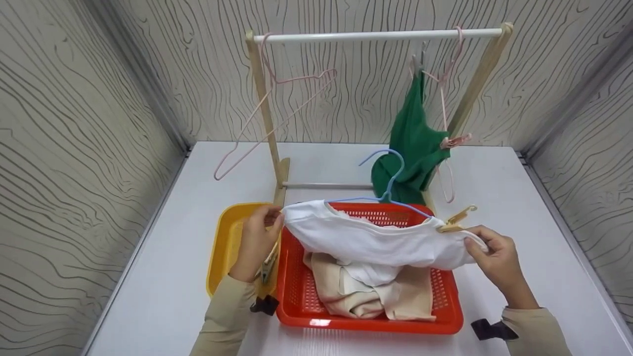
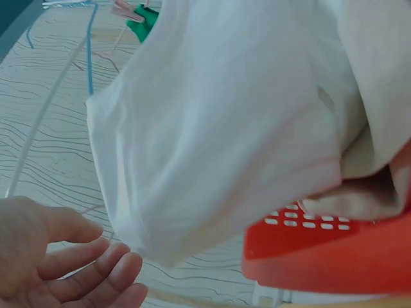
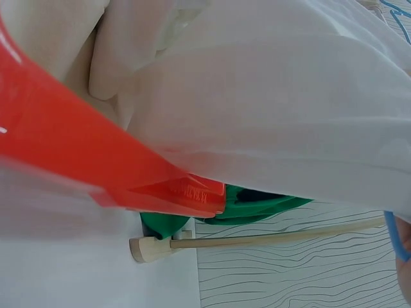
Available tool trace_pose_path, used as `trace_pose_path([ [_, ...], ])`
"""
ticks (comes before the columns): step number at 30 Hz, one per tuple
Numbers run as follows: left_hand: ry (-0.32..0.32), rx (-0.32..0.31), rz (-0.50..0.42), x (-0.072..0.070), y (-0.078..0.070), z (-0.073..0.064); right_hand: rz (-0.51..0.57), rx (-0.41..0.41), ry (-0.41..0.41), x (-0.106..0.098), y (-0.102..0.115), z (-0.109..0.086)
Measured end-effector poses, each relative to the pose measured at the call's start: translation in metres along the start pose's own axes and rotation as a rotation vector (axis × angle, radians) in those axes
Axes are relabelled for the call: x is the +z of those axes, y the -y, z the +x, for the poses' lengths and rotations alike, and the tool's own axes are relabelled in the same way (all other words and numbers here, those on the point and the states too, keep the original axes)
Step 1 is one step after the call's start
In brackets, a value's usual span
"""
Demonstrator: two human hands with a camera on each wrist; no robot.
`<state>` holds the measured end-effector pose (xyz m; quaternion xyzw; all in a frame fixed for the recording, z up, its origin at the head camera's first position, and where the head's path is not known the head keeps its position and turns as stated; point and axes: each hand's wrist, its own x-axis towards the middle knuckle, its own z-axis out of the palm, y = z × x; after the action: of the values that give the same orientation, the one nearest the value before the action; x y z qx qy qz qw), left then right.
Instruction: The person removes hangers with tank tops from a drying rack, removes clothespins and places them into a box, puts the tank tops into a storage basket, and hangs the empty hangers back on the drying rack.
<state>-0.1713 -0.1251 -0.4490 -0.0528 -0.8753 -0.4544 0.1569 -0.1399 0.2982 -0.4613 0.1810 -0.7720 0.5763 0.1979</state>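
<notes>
Red plastic forms the basket (image 1: 366, 324) before us, standing between us and the rack (image 1: 381, 35); beige cloth (image 1: 348, 304) lies bunched inside. Left of it sits a yellow tray (image 1: 223, 247), partly hidden by our left hand (image 1: 258, 242). On the rack's left hangs one pink hanger (image 1: 296, 79); on its right, a second pink hanger (image 1: 443, 106) with a green garment (image 1: 413, 126) and a pink clip (image 1: 454, 142), the garment reaching down behind the basket's far right. We work at a white counter (image 1: 148, 296), closed in by pale walls (image 1: 207, 74) with dark wavy lines. Above the basket, the white shirt (image 1: 376, 242) is slack and creased on a blue hanger (image 1: 389, 187), a yellowish clip (image 1: 451, 227) near its right shoulder. Our right hand (image 1: 497, 254) pinches its right end; our left, fingers bent, meets its left edge, though we cannot tell whether it grips.
</notes>
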Motion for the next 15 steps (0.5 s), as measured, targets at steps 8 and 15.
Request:
trace_pose_path([
  [8,0.028,0.07,-0.032,0.003,-0.014,-0.005,0.002,-0.041,0.005,0.001,-0.001,0.0],
  [15,0.038,0.185,-0.012,0.011,-0.031,-0.011,0.043,-0.035,0.011,0.001,-0.001,-0.001],
])
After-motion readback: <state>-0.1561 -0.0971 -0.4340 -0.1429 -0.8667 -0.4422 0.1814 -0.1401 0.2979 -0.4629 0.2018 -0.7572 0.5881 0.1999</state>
